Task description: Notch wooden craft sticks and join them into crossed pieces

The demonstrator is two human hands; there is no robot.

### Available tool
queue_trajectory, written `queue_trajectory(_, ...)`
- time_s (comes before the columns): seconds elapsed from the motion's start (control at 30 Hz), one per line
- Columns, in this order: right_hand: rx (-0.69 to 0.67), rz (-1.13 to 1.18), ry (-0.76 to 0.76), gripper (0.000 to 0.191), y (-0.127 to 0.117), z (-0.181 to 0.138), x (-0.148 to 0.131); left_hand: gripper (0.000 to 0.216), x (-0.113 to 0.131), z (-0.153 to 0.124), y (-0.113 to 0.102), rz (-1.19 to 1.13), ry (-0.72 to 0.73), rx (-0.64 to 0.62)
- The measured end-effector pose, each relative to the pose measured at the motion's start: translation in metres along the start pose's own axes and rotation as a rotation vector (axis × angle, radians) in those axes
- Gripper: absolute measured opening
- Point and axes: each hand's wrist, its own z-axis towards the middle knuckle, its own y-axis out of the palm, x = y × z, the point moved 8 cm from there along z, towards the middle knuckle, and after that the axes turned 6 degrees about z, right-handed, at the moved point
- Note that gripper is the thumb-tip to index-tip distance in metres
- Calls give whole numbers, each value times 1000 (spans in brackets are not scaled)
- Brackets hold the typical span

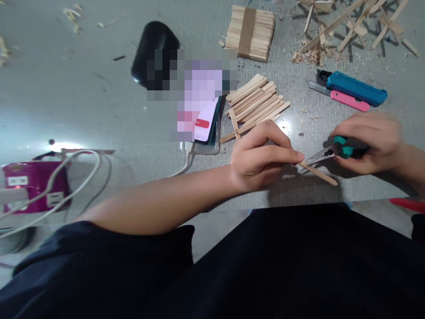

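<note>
My left hand (262, 157) pinches one end of a wooden craft stick (320, 173) between thumb and fingers, near the table's front edge. From the right, my right hand (368, 141) is wrapped round the green and black handles of needle-nose pliers (323, 154). The tips of the pliers meet the stick close to my left fingertips; whether they grip it cannot be made out. Just beyond my left hand lies a pile of loose craft sticks (257, 99), with two crossed sticks (236, 131) at its near side.
A banded bundle of sticks (254, 33) lies at the back. Star-shaped stick pieces (355, 29) stand back right beside wood shavings (314, 53). A blue cutter (357, 87) and pink knife (350, 101) lie right. Leftward are a phone (202, 106), black object (154, 53) and purple power strip (36, 184).
</note>
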Motion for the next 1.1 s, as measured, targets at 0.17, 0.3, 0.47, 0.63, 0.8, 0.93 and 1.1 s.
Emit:
queue_trajectory(0.17, 109, 30, -164, 22, -7, -2, -9, 21, 1, 0, 2, 12, -1, 10)
queue_trajectory(0.3, 22, -2, -73, 20, -1, -4, -1, 42, -13, -5, 4, 33, -198, -73)
queue_trajectory(0.47, 20, -112, -39, 26, -2, -7, 3, 49, -18, -8, 4, 19, -267, -76)
queue_trajectory(0.63, 220, -213, -280, 29, -15, -10, -14, 51, -23, -11, 5, 60, -326, -80)
queue_trajectory(0.8, 157, -260, -75, 31, -15, -9, -6, 30, -20, -11, 2, 70, -281, -10)
queue_trajectory(0.93, 187, -243, -66, 23, -17, -6, -9, 18, -18, -9, 0, 1, -285, 23)
queue_trajectory(1.1, 252, -242, -122, 10, -17, -2, -16, 34, -25, -14, 2, -86, -513, -7)
